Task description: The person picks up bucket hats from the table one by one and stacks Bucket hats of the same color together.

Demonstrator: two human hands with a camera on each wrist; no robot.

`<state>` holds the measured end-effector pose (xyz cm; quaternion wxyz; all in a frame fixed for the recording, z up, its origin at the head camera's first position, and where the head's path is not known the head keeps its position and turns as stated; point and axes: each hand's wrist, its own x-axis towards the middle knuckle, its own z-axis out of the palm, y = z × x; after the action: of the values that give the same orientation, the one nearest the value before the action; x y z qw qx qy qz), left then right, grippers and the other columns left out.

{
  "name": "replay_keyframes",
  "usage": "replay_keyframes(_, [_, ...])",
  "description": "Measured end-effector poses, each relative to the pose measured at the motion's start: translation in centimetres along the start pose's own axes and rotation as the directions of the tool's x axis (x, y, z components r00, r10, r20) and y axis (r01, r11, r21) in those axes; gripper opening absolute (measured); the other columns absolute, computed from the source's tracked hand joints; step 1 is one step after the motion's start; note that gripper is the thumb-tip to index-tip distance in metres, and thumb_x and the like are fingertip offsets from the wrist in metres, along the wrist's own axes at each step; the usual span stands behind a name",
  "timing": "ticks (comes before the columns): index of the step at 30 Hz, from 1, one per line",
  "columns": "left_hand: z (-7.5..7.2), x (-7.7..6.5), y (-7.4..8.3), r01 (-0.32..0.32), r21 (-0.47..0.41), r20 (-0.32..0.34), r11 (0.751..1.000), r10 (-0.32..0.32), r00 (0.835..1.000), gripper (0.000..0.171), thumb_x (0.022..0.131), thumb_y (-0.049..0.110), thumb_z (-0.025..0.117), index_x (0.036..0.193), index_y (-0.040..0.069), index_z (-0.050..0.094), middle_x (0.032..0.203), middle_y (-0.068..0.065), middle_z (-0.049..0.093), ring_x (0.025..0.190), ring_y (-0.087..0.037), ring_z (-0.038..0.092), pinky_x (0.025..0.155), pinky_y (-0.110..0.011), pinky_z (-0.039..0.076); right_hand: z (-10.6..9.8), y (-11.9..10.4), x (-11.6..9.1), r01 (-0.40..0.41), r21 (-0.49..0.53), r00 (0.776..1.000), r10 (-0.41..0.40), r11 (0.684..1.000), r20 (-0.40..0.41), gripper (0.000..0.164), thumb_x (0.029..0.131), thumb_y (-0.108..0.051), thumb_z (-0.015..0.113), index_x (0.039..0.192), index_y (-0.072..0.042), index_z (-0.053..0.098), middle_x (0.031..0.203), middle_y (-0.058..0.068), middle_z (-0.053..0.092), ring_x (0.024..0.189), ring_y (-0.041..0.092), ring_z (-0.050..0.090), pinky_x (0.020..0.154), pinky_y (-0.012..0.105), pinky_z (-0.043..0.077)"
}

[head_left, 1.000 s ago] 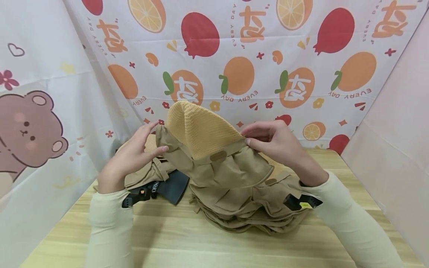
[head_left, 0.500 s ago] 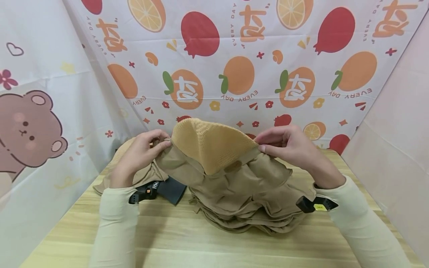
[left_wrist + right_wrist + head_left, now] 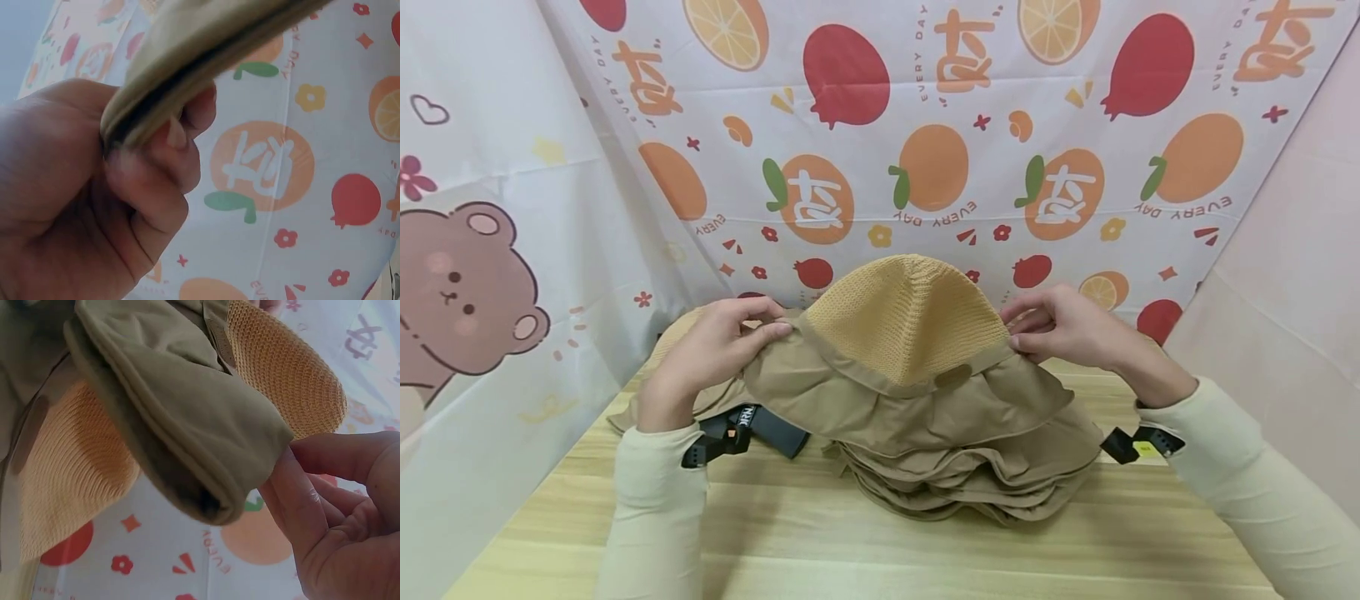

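A sun hat (image 3: pixel 910 317) with a yellow knitted crown and a khaki cloth brim is held up between both hands. My left hand (image 3: pixel 718 346) pinches the brim at the hat's left side, and the left wrist view shows its thumb and fingers on the cloth edge (image 3: pixel 169 81). At the other side, my right hand (image 3: pixel 1071 329) pinches the brim close to the base of the crown. In the right wrist view the brim (image 3: pixel 181 412) hangs folded from those fingers. Below the held hat lies a stack of similar khaki hats (image 3: pixel 970 492), partly covered by it.
Another hat (image 3: pixel 673 342) lies at the left, partly behind the left forearm. Beside it is a dark grey flat piece (image 3: pixel 781 431) with white lettering near it. All rest on a wooden table (image 3: pixel 820 542). Printed curtains (image 3: pixel 865 183) hang behind and at the left.
The left hand, at first spread beside the hat, now pinches its brim. The hat has moved right and lower over the stack, and its crown has opened out rounder. The right hand has moved right.
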<state>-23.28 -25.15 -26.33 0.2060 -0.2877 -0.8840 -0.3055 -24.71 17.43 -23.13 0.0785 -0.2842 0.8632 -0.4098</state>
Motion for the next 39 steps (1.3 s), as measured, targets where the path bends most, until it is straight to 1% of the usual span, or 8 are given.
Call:
replay_keyframes(4, [0.1, 0.3, 0.8, 0.011, -0.018, 0.048, 1.0, -0.01, 0.999, 0.006, 0.088, 0.02, 0.069, 0.088, 0.016, 0.073, 0.084, 0.005, 0.066, 0.073, -0.008, 0.058, 0.066, -0.023, 0.052, -0.7, 0.5, -0.2, -0.051, -0.022, 0.999, 0.052, 0.998, 0.007, 0.032, 0.084, 0.002, 0.066, 0.115, 0.009, 0.06, 0.101, 0.021, 0.068, 0.08, 0.02, 0.067, 0.064, 0.033, 0.057])
replay_keyframes(8, [0.2, 0.5, 1.5, -0.041, -0.025, 0.086, 0.999, 0.043, 0.995, 0.005, 0.088, 0.016, 0.068, 0.088, 0.017, 0.073, 0.079, 0.007, 0.064, 0.067, -0.006, 0.055, 0.062, -0.023, 0.052, -1.4, 0.9, -0.6, -0.084, -0.033, 0.996, 0.085, 0.996, 0.024, 0.034, 0.085, 0.001, 0.066, 0.117, 0.01, 0.059, 0.103, 0.023, 0.067, 0.079, 0.02, 0.068, 0.063, 0.033, 0.057])
replay_keyframes(13, [0.6, 0.8, 2.4, -0.09, -0.036, 0.085, 0.995, 0.093, 0.992, 0.008, 0.087, 0.012, 0.068, 0.087, 0.017, 0.074, 0.074, 0.006, 0.063, 0.058, -0.006, 0.052, 0.054, -0.022, 0.048, -2.3, 1.0, -1.1, -0.08, -0.072, 0.997, 0.081, 0.994, 0.019, 0.036, 0.084, 0.0, 0.067, 0.118, 0.009, 0.059, 0.102, 0.021, 0.067, 0.079, 0.019, 0.068, 0.062, 0.032, 0.057])
replay_keyframes(17, [1.0, 1.0, 3.0, -0.046, -0.047, 0.095, 0.998, 0.05, 0.994, 0.009, 0.088, 0.011, 0.067, 0.089, 0.014, 0.075, 0.075, 0.005, 0.065, 0.055, -0.006, 0.053, 0.052, -0.023, 0.047, -3.1, 0.9, -1.4, -0.072, -0.112, 0.997, 0.073, 0.991, 0.008, 0.034, 0.085, -0.001, 0.067, 0.117, 0.009, 0.06, 0.095, 0.017, 0.07, 0.074, 0.018, 0.068, 0.061, 0.031, 0.057])
replay_keyframes(21, [1.5, 1.2, 3.5, 0.045, -0.036, 0.122, 0.998, -0.041, 0.992, 0.009, 0.087, 0.013, 0.068, 0.091, 0.014, 0.076, 0.078, 0.004, 0.067, 0.057, -0.008, 0.054, 0.053, -0.025, 0.048, -3.7, 1.1, -1.6, -0.076, -0.124, 0.997, 0.077, 0.989, 0.005, 0.03, 0.084, 0.002, 0.066, 0.113, 0.008, 0.062, 0.09, 0.015, 0.071, 0.073, 0.018, 0.068, 0.061, 0.032, 0.057])
replay_keyframes(28, [2.6, 2.1, 4.8, 0.209, -0.054, 0.176, 0.976, -0.197, 0.964, 0.016, 0.089, 0.017, 0.066, 0.102, 0.019, 0.075, 0.08, 0.002, 0.066, 0.05, -0.012, 0.05, 0.047, -0.03, 0.044, -4.9, 1.9, -1.6, -0.1, -0.118, 0.995, 0.102, 0.988, 0.016, 0.027, 0.084, 0.005, 0.065, 0.111, 0.007, 0.064, 0.09, 0.015, 0.071, 0.075, 0.017, 0.067, 0.06, 0.031, 0.056])
replay_keyframes(33, [3.9, 2.6, 5.4, 0.229, -0.081, 0.212, 0.97, -0.208, 0.955, 0.018, 0.088, 0.012, 0.065, 0.1, 0.019, 0.076, 0.07, 0.003, 0.064, 0.044, -0.013, 0.043, 0.044, -0.027, 0.038, -5.6, 2.7, -1.6, -0.132, -0.146, 0.988, 0.143, 0.98, 0.063, 0.03, 0.083, 0.006, 0.063, 0.113, 0.009, 0.062, 0.091, 0.016, 0.071, 0.075, 0.015, 0.065, 0.058, 0.029, 0.053])
replay_keyframes(39, [6.4, 3.3, 4.3, 0.229, -0.085, 0.281, 0.97, -0.197, 0.939, 0.018, 0.089, 0.009, 0.063, 0.101, 0.011, 0.076, 0.083, 0.001, 0.07, 0.06, -0.013, 0.057, 0.053, -0.03, 0.046, -5.6, 4.7, -1.2, -0.153, -0.183, 0.979, 0.174, 0.971, 0.108, 0.03, 0.084, 0.005, 0.06, 0.114, 0.011, 0.062, 0.093, 0.017, 0.07, 0.078, 0.015, 0.064, 0.06, 0.031, 0.054])
